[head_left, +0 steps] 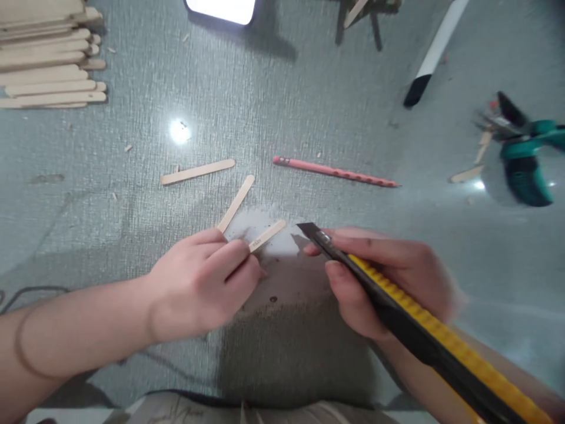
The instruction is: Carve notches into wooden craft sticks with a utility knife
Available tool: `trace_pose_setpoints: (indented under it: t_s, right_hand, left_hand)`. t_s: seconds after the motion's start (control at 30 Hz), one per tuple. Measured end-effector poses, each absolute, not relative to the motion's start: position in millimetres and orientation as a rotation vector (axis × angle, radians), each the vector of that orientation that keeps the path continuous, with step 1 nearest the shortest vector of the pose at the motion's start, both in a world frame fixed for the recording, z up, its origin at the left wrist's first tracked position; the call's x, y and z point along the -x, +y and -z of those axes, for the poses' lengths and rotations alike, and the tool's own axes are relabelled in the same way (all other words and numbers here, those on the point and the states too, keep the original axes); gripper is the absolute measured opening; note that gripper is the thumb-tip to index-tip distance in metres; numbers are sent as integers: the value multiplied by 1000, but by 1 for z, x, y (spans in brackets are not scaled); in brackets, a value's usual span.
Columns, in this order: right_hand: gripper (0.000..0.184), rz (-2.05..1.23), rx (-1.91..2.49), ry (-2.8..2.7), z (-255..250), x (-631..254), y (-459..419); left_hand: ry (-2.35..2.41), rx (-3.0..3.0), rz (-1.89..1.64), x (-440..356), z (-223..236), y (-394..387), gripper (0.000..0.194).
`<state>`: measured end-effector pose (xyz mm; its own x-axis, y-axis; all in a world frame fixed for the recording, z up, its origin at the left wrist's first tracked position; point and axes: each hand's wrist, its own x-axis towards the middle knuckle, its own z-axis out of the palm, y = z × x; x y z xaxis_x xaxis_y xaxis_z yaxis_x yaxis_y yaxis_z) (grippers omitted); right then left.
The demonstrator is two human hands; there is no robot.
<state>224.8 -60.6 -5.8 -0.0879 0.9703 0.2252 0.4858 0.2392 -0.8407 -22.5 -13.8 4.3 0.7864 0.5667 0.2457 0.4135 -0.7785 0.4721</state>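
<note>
My left hand [205, 282] is closed in a pinch on a short wooden craft stick [268, 235] that pokes out to the right over a grey block. My right hand [388, 277] grips a yellow and black utility knife [424, 321], its blade tip pointing up-left, close to the stick's free end but apart from it. Two more loose craft sticks lie just beyond: one [236, 202] slanted by my left fingers, another craft stick [197, 171] lying further left.
A pink pencil [335, 171] lies beyond the hands. A stack of craft sticks [48, 56] sits at the far left. Teal-handled pliers [525, 153] and stick offcuts lie at the right, with a black and white marker [435, 50] further back. A lit phone screen [220, 9] is at the top.
</note>
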Motion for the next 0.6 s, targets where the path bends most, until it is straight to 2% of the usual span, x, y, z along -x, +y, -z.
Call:
trace_pose_setpoints:
  t_s: [0.1, 0.23, 0.37, 0.5, 0.6]
  right_hand:
    - [43, -742, 1342, -1751, 10, -224, -58]
    - [43, -715, 1295, -1698, 10, -220, -55]
    - [27, -672, 1450, -1659, -6, -214, -50]
    - [21, -680, 1560, -1655, -15, -213, -47]
    - [25, -688, 1423, -1679, -5, -215, -48]
  left_hand:
    - [657, -2536, -570, 20, -3, -4, 22]
    - [664, -2819, -473, 19, 3, 21, 23]
    - [586, -2751, -371, 19, 7, 28, 26]
    - [601, -2758, -434, 22, 6, 25, 18]
    - [627, -2789, -518, 24, 5, 25, 9]
